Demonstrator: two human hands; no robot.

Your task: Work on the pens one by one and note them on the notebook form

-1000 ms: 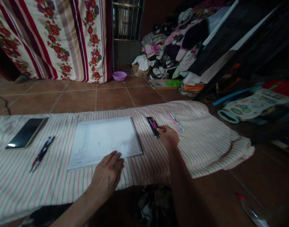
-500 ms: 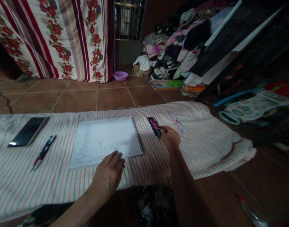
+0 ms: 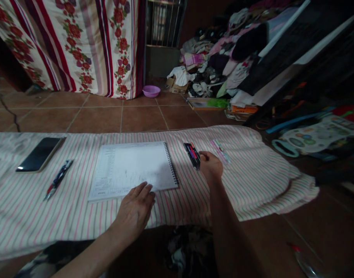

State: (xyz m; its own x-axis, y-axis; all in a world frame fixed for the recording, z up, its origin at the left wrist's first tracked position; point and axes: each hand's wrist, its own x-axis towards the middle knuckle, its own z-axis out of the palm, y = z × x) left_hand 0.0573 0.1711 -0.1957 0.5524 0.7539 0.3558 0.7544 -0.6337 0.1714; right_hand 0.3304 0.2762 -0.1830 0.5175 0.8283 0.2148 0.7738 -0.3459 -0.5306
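Observation:
Flat on the lower edge of an open spiral notebook (image 3: 136, 162) lies my left hand (image 3: 138, 204), its fingers stretched out. The notebook's page has a printed border and some faint marks near the bottom, with the coil along its right side. To the right, a small row of pens (image 3: 192, 155) with dark, purple and red-orange parts rests on the striped cloth. My right hand (image 3: 211, 166) is at the right edge of these pens, fingers curled and pinched together. Whether a pen is between its fingertips is hidden. Just beyond it lie pale pink and white pens (image 3: 220, 151).
On the left are a smartphone (image 3: 40, 154) and several pens (image 3: 58, 180) lying together. A striped cloth (image 3: 258, 173) covers the low table. Behind it are a purple basin (image 3: 151, 91), a flowered curtain (image 3: 101, 50) and a heap of clothes (image 3: 220, 58).
The view has shifted slightly, so everything on the cloth appears a little further right. My right hand's fingers have drawn slightly back from the pens. My left hand stays on the notebook.

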